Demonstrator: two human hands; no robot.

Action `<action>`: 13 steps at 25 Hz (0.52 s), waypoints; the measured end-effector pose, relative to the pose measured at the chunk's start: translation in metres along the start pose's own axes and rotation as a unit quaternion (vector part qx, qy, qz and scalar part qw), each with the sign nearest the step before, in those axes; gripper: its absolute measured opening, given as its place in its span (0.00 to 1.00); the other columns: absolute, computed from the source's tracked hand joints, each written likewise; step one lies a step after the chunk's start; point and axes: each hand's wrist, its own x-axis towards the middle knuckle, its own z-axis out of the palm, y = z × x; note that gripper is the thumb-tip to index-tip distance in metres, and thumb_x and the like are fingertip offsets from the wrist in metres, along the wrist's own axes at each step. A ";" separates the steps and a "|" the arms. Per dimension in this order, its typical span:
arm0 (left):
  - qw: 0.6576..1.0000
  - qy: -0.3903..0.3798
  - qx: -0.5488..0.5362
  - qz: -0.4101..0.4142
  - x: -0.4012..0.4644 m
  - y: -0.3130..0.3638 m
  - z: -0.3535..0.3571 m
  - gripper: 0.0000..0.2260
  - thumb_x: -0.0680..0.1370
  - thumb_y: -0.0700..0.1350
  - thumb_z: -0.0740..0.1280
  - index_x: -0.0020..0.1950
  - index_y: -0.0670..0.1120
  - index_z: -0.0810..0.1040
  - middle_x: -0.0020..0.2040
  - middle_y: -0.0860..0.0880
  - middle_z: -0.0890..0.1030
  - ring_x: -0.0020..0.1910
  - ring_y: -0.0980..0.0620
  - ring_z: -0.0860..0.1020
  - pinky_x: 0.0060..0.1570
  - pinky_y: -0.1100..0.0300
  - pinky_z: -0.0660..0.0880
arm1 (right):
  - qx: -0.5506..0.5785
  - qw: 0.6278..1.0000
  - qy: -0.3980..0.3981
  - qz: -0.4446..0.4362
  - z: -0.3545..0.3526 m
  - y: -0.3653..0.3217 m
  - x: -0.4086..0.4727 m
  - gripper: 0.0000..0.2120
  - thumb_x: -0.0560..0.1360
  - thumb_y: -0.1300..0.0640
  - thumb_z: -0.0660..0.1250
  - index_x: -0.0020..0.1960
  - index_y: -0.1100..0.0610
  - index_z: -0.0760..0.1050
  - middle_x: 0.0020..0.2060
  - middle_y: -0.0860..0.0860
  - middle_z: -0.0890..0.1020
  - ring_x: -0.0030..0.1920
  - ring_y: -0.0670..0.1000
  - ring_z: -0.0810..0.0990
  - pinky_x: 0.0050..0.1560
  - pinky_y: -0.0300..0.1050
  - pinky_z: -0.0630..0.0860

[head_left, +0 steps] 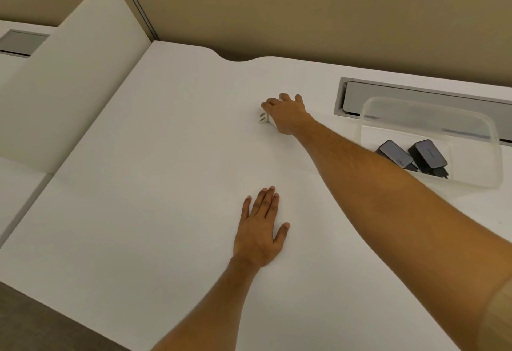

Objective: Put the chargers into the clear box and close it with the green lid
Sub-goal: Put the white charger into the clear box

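My right hand (286, 113) reaches far across the white desk and closes over a white charger (265, 119), whose two metal prongs stick out to the left; most of its body is hidden under the palm. My left hand (261, 230) lies flat on the desk with its fingers spread, holding nothing. At the right stands the clear box (471, 134), uncovered, with two dark chargers inside: one (394, 153) on the left, the other (428, 155) beside it. No green lid is in view.
A grey cable tray slot (415, 95) is set into the white desk (166, 184) behind the clear box. A white divider panel (80, 73) rises at the left. A beige wall runs along the desk's back edge.
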 end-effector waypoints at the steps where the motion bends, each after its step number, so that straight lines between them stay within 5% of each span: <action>1: 1.000 -0.002 0.001 0.000 0.000 0.000 0.000 0.30 0.79 0.61 0.45 0.78 0.48 0.46 0.79 0.52 0.46 0.76 0.57 0.40 0.76 0.49 0.42 | -0.008 1.000 0.004 -0.001 0.000 0.001 0.001 0.30 0.74 0.63 0.65 0.73 0.52 0.61 0.72 0.50 0.68 0.73 0.58 0.61 0.69 0.63 0.60; 7: 1.000 0.002 -0.002 0.002 0.000 0.002 -0.002 0.30 0.79 0.61 0.46 0.78 0.48 0.47 0.79 0.52 0.47 0.77 0.56 0.41 0.76 0.50 0.41 | -0.024 0.999 0.036 0.015 -0.016 0.005 -0.009 0.28 0.71 0.58 0.70 0.69 0.55 0.65 0.64 0.53 0.75 0.66 0.58 0.69 0.68 0.61 0.60; 13: 1.000 0.018 0.001 0.008 -0.002 0.002 -0.002 0.29 0.80 0.59 0.48 0.78 0.47 0.49 0.79 0.51 0.50 0.77 0.56 0.43 0.76 0.50 0.43 | 0.062 0.981 0.167 0.077 -0.059 0.032 -0.050 0.32 0.66 0.58 0.73 0.67 0.57 0.66 0.62 0.55 0.76 0.61 0.59 0.73 0.60 0.56 0.68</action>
